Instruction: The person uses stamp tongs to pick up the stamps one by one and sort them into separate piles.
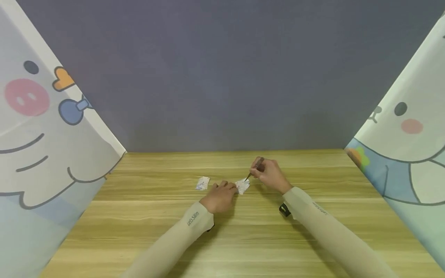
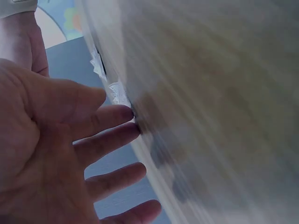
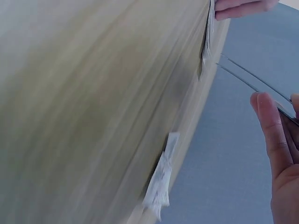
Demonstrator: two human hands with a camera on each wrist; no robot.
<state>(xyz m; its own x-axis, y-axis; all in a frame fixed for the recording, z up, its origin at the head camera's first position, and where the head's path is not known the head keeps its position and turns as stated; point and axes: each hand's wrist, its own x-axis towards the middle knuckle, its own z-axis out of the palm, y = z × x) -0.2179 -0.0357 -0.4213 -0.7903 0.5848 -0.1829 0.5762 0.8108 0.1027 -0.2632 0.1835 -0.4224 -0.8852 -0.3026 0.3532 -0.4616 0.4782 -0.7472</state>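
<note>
Fingers of my right hand pinch dark tweezers. In the right wrist view, the thin tips of the tweezers stand apart with nothing visible between them. In the head view they point down at a small white piece of printed paper with ragged edges. My left hand lies palm down, its fingertips right at that paper's left edge. Fairly straight and spread, the left fingers show in the left wrist view. A second ragged white paper lies flat to the left of the left hand.
The wood-grain table meets a plain grey wall at the back. Cartoon-printed panels stand along the left side and the right side. A black band shows at the right wrist.
</note>
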